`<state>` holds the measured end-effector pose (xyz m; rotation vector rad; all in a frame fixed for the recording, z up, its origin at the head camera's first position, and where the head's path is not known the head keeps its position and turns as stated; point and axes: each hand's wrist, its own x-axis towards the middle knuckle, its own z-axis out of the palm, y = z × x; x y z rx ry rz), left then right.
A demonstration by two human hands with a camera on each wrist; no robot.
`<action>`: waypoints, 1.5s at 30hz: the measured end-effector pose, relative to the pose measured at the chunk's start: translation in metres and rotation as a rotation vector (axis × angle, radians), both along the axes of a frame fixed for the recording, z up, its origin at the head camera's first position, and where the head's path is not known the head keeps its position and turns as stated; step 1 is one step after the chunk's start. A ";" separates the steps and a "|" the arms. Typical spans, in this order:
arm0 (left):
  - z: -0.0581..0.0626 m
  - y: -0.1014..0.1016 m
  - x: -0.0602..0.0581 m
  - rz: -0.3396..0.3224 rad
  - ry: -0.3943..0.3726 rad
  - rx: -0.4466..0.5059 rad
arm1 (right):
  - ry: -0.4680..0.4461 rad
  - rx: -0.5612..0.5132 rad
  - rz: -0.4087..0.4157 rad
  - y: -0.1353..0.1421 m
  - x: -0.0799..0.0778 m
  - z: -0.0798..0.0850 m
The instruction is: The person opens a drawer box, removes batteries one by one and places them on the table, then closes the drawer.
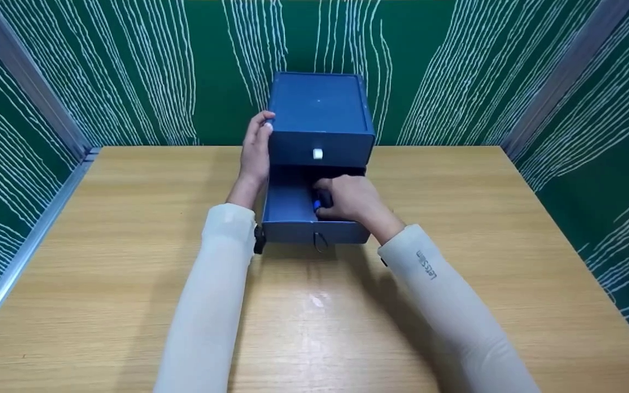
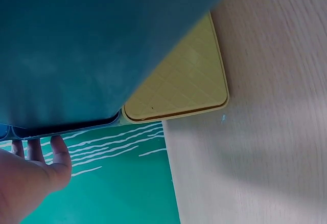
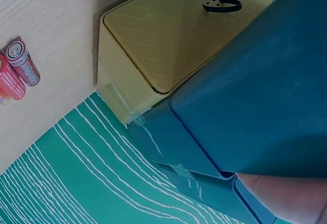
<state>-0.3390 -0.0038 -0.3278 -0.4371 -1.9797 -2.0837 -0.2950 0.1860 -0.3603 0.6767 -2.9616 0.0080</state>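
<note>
A dark blue drawer unit (image 1: 320, 103) stands by the back wall, its lower drawer (image 1: 290, 204) pulled out toward me. My right hand (image 1: 352, 194) reaches down into that drawer and pinches a small black and blue object (image 1: 322, 199) between thumb and fingers; its kind cannot be told. Against the unit's upper left side rests my left hand (image 1: 257, 150), fingers extended up along the edge. In the left wrist view those fingers (image 2: 61, 157) touch the blue side. Most of the right hand is hidden in the right wrist view.
Under the pulled-out drawer sits a yellow drawer (image 3: 158, 45) with a black loop handle (image 3: 225, 6). Red batteries (image 3: 23, 63) lie on the wooden table to the unit's right. A white knob (image 1: 318, 154) marks the upper drawer. Green walls (image 1: 429, 71) with white lines enclose the table.
</note>
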 end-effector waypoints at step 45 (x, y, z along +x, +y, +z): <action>0.000 0.001 0.000 -0.023 -0.004 0.022 | 0.068 -0.194 0.026 0.004 0.001 0.001</action>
